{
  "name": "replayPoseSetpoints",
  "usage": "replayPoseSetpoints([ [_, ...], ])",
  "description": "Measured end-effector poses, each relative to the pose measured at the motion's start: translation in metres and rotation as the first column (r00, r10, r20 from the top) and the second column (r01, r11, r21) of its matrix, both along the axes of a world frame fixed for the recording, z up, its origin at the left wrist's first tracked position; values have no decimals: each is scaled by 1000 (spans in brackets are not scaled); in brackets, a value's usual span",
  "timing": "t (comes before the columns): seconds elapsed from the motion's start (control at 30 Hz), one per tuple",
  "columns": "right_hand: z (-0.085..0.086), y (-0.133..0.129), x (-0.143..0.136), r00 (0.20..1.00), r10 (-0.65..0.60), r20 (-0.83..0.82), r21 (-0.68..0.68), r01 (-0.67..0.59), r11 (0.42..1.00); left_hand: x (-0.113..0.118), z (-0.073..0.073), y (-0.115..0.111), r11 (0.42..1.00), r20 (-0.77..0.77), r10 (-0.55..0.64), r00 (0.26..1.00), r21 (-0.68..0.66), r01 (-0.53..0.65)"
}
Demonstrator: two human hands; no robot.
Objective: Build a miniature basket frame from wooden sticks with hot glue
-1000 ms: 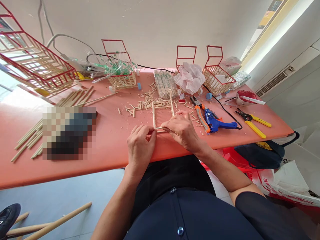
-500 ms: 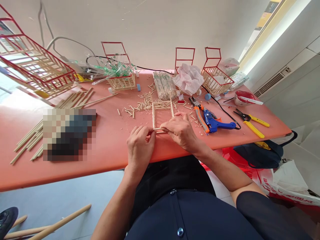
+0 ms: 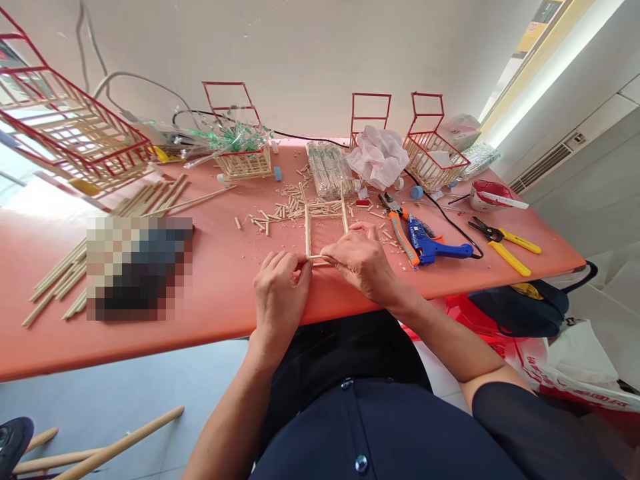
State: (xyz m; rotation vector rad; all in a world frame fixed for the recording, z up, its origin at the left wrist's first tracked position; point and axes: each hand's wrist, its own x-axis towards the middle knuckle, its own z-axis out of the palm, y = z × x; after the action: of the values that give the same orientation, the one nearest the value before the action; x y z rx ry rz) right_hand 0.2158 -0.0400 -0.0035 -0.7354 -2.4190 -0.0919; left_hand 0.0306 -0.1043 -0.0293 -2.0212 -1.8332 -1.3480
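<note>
A small frame of pale wooden sticks [image 3: 307, 230] stands on the orange table between my hands. My left hand [image 3: 283, 283] is closed at the frame's near left corner, thumb and fingers pinched where an upright meets the near crosspiece. With its fingertips, my right hand [image 3: 363, 263] pinches a short wooden stick [image 3: 316, 257] lying across the near end of the frame. The right hand hides the near right corner. Just beyond the frame lie several cut stick pieces [image 3: 287, 210].
Pliers [image 3: 400, 230], a blue glue gun [image 3: 435, 249] and yellow-handled wire strippers [image 3: 505, 243] lie to the right. Red-rimmed stick carts [image 3: 435, 160] line the wall. Long sticks [image 3: 60, 277] and a blurred dark object [image 3: 143, 270] are at left. The table's front edge [image 3: 200, 347] runs close to me.
</note>
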Motion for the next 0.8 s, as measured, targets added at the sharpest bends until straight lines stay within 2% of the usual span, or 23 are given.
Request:
replayPoseSetpoints([
  [0.1,-1,0,0,1000,5,5,22,-5,1000,0,-1,0,1000,-13,1,1000,13,0],
  [0.37,-1,1,0,999,-13,40,-20,13,1000,0,-1,1,998,-42,0,999,66,3],
  [0.6,-1,0,1,999,-10,46,-59,12,998,0,0,-1,1000,-2,6,1000,-10,-6],
  [0.8,-2,0,1,999,3,49,-52,0,999,-1,1,-2,1000,15,2,1000,-12,-2],
])
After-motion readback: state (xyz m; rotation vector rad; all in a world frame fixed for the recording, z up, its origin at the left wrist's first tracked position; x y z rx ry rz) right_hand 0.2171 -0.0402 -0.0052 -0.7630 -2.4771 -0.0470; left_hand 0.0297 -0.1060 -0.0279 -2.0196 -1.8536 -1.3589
